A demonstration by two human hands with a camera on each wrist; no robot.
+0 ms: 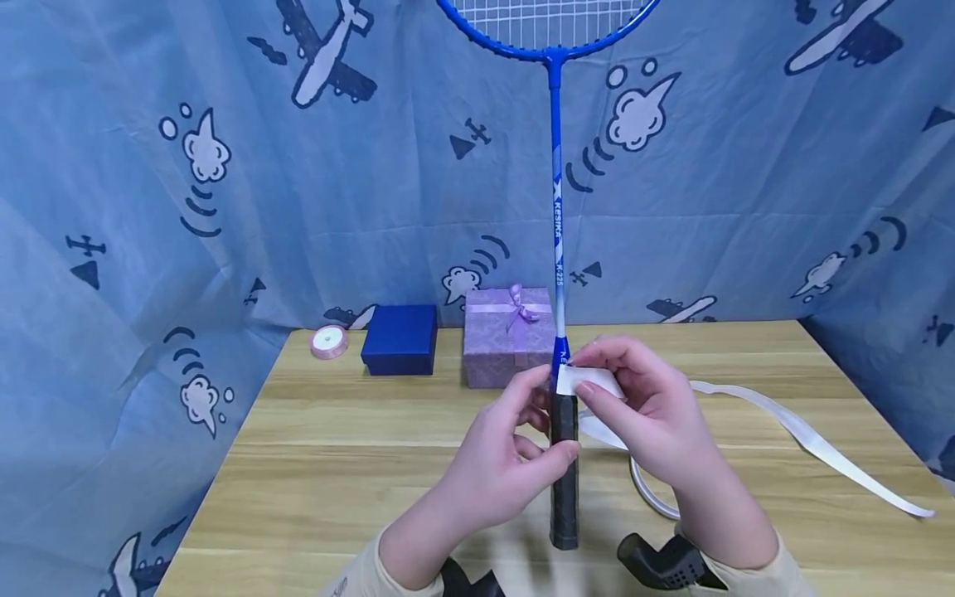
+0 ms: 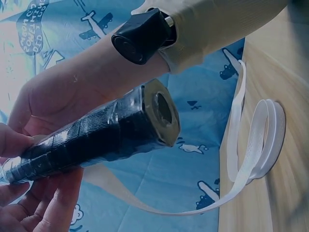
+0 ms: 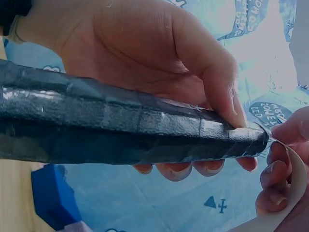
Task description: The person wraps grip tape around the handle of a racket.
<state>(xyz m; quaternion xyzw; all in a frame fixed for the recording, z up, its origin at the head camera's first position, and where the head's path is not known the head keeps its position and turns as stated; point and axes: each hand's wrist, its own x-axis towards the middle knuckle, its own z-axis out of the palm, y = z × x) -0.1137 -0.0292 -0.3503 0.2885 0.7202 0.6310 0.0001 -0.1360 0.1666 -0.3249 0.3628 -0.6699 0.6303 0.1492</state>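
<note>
A blue badminton racket (image 1: 558, 224) stands head up, its black wrapped handle (image 1: 564, 506) toward me. My left hand (image 1: 496, 452) holds that handle, with the thumb on its front and fingers partly hidden behind it. At the handle's upper end, my right hand (image 1: 649, 406) pinches the end of a white grip tape (image 1: 570, 380) against the blue cone. The right wrist view shows the tape (image 3: 287, 208) bending away from the small end of the handle (image 3: 193, 128). In the left wrist view the open butt (image 2: 161, 111) of the handle faces the camera.
More white tape (image 1: 806, 435) trails across the wooden table (image 1: 336, 497) on the right, with a looped part (image 1: 649, 489) near my right wrist. At the back stand a pink ribbon spool (image 1: 329, 342), a blue box (image 1: 399, 340) and a purple gift box (image 1: 496, 340), before a patterned blue curtain (image 1: 373, 207).
</note>
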